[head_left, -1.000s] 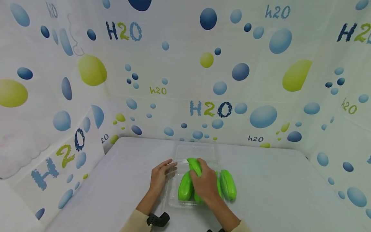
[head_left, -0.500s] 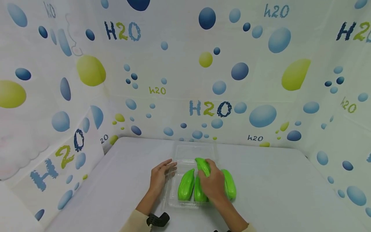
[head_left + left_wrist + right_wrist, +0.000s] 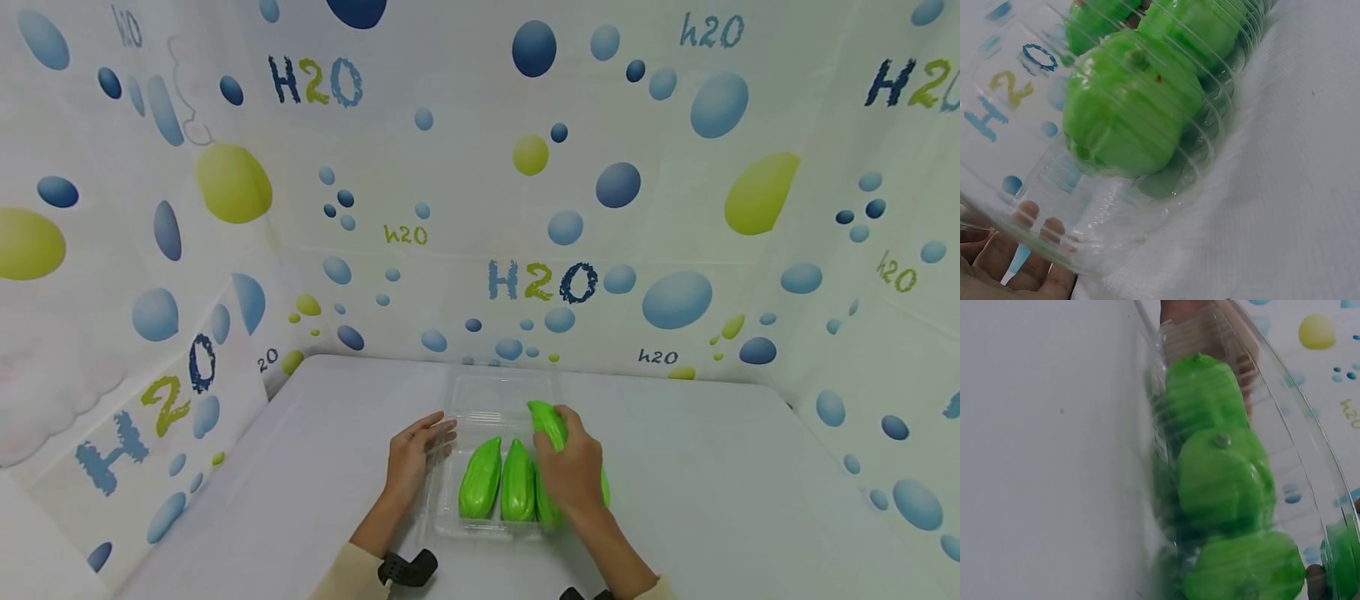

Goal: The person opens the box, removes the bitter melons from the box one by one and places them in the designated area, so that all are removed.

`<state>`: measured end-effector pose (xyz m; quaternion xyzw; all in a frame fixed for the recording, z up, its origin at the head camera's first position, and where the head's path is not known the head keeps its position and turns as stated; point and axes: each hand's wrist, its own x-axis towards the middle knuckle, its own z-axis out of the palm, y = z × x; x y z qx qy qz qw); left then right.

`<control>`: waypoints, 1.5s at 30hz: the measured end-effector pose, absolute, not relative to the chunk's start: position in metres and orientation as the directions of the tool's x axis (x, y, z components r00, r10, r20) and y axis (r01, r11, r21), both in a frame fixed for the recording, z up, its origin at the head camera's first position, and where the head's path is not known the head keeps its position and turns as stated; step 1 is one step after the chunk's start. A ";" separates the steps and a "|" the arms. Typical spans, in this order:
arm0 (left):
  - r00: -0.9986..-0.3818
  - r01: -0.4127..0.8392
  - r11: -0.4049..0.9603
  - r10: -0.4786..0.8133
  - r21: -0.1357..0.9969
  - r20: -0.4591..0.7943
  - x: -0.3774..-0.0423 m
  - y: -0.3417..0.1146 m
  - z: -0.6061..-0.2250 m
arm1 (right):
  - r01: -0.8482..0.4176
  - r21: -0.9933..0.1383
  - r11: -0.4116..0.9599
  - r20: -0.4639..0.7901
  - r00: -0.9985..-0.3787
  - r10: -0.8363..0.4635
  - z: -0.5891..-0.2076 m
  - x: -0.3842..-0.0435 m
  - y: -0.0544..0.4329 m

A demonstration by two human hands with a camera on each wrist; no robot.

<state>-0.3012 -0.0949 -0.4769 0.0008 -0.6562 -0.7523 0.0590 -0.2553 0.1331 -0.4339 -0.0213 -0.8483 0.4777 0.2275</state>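
Held vegetable: one glossy green vegetable (image 3: 547, 424), by the far right part of a clear plastic container; its height above it is unclear.
Right hand: the person's right hand (image 3: 572, 468) grasps that vegetable, thumb on the left, covering its nearer part.
Clear container: a see-through plastic box (image 3: 447, 502) with its hinged lid (image 3: 502, 393) laid back, away from the person.
Inside it: three similar vegetables side by side, the left one (image 3: 480, 483), the middle one (image 3: 517, 485) and the right one (image 3: 547, 504), partly behind the right hand.
Direction: the held vegetable's tapered tip points away and slightly left; those in the box lie lengthwise, the two fully seen with narrow ends away, the left one leaning rightward.
Beyond the right hand: a sliver of another vegetable (image 3: 605, 487).
Left hand: the left hand (image 3: 414, 454) is beside the box's left wall, fingers loosely bent, grasping nothing.
Table: a white covered surface (image 3: 697, 483).
Room: white sheeting (image 3: 465, 175) with blue and lime drops and "H2O" lettering.
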 end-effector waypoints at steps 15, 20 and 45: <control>-0.993 0.090 -0.145 -0.089 0.985 0.078 -0.302 -0.096 -0.477 | -0.137 -0.801 0.583 0.366 -0.882 0.296 -0.432 -0.260 0.155; -0.993 0.088 -0.153 -0.087 0.984 0.076 -0.302 -0.094 -0.477 | -0.119 -0.804 0.582 0.362 -0.875 0.322 -0.433 -0.258 0.164; -0.993 0.097 -0.122 -0.074 0.988 0.088 -0.303 -0.096 -0.481 | 0.034 -0.831 0.556 0.265 -0.853 0.449 -0.443 -0.253 0.207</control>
